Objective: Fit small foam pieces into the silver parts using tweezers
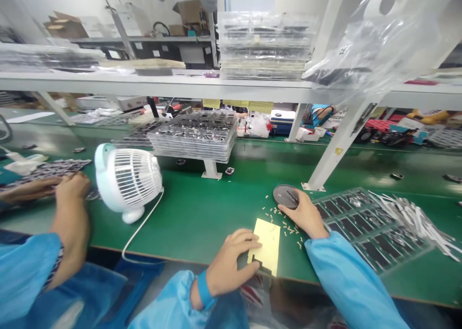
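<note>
My left hand (234, 259) rests at a yellow paper pad (270, 240), its fingers stretched onto the paper and apart from the thumb. The thumb touches a small black piece (265, 269) at the pad's lower edge. Farther right, my right hand (306, 213) has thumb and fingers around the near right edge of a round dark grey dish (281, 194). A thin dark shape lies inside the dish; its kind is unclear. Several tiny tan pieces (285, 223) are scattered on the green table (202, 213) between the dish and the pad.
A clear tray (346, 230) of dark flat parts lies at the right, beside white strips (415, 218). A white fan (132, 177) with a cable stands left. Stacked trays (193, 138) sit behind. A shelf post (332, 148) rises beyond my right hand. A co-worker's hand (72, 189) is left.
</note>
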A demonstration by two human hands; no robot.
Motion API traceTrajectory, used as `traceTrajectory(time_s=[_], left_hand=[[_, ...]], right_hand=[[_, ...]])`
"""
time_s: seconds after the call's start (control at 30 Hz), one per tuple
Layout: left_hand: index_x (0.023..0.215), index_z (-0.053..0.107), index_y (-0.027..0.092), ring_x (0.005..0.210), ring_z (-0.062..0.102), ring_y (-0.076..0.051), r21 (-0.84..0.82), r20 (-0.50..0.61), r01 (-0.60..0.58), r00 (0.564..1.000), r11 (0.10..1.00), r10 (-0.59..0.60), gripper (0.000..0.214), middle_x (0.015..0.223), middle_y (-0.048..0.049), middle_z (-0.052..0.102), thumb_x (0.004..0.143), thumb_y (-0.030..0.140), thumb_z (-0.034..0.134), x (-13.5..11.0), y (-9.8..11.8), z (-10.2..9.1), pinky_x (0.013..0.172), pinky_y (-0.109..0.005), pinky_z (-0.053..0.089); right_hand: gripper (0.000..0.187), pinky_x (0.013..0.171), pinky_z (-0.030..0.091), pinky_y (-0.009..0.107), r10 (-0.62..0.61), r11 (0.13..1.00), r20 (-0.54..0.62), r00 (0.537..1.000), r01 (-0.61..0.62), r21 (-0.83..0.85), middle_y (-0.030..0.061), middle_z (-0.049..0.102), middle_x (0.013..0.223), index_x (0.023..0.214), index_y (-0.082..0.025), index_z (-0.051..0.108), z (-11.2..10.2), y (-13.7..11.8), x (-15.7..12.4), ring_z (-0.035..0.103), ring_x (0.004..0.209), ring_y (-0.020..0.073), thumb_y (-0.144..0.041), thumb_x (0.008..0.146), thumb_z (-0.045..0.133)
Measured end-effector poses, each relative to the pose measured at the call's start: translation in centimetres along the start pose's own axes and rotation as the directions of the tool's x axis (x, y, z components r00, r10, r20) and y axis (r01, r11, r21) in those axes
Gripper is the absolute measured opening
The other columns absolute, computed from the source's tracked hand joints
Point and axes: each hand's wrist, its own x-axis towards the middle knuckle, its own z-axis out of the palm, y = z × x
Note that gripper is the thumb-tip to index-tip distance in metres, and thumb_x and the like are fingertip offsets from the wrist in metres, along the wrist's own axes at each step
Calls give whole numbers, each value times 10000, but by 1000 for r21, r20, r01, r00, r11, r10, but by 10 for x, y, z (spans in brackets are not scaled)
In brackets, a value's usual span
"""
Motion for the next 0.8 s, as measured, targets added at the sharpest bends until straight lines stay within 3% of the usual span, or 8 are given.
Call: traceTrajectory(time_s=[0.1, 0.17, 0.23, 0.3, 0.43, 0.57, 0.7, 0.8], left_hand=[[1309, 599, 265, 1348, 416, -250, 43, 1, 44, 999, 998, -44, 426, 1409, -74, 520, 887, 317, 628, 19, -3, 0, 1147, -433, 342], [1422, 492, 259, 1420, 318, -304, 134, 45, 87, 995, 987, -94, 570, 1508, -100, 413, 882, 376, 632, 37, -8, 3, 1149, -533, 309], [1437, 455, 271, 1462, 219, -358, 220, 96, 129, 983, 967, -153, 644, 1565, -107, 324, 851, 433, 669, 55, -14, 4, 1115, -638, 277], [1322, 530, 272, 1467, 194, -377, 258, 120, 151, 975, 954, -187, 594, 1572, -100, 308, 791, 443, 736, 67, -19, 5, 1080, -664, 289], [1056, 568, 228, 1354, 379, -348, 230, 76, 128, 986, 965, -149, 441, 1411, -101, 485, 698, 331, 803, 75, -21, 8, 1008, -534, 398], [1044, 549, 219, 986, 586, -238, 154, -5, 164, 986, 974, -165, 286, 1017, -44, 633, 777, 144, 624, 74, -14, 17, 850, -363, 460], [1094, 596, 228, 995, 607, -197, 53, -37, 70, 997, 996, -68, 259, 1050, -22, 658, 886, 115, 494, 84, -5, 17, 872, -306, 460], [1122, 654, 243, 1049, 603, -186, 112, -70, -40, 996, 993, 48, 270, 1109, -24, 658, 961, 164, 453, 97, 7, 8, 926, -289, 452]], right_hand=[[815, 856, 542, 453, -27, 1000, 7, 1000, 27, -13, 121, 527, 1378, 1381, -238, 461, 2, 9, -3, 638, 1093, 336, -697, 738, 665], [789, 875, 539, 452, -68, 998, -43, 997, 69, 3, 124, 505, 1396, 1365, -241, 487, -1, 12, -6, 634, 1096, 328, -692, 744, 672], [678, 917, 529, 441, -127, 990, -129, 984, 135, 52, 113, 524, 1369, 1310, -238, 531, -5, 14, -11, 623, 1114, 307, -647, 787, 667], [480, 966, 511, 414, -191, 967, -224, 956, 223, 127, 94, 571, 1298, 1208, -231, 585, -10, 15, -20, 609, 1137, 274, -551, 856, 645], [205, 954, 514, 373, -248, 911, -323, 914, 333, 242, 78, 621, 1184, 1037, -221, 638, -17, 21, -41, 610, 1111, 232, -384, 916, 611], [147, 907, 525, 377, -207, 893, -327, 922, 315, 321, 84, 642, 1117, 975, -210, 648, -19, 28, -54, 629, 1043, 234, -339, 917, 610], [194, 761, 549, 336, -93, 888, -280, 955, 207, 410, 85, 664, 1061, 1004, -201, 635, -20, 31, -57, 647, 908, 222, -366, 905, 612], [202, 719, 541, 315, -29, 880, -245, 969, 141, 453, 66, 678, 1020, 1008, -205, 625, -21, 33, -62, 645, 840, 205, -378, 904, 610]])
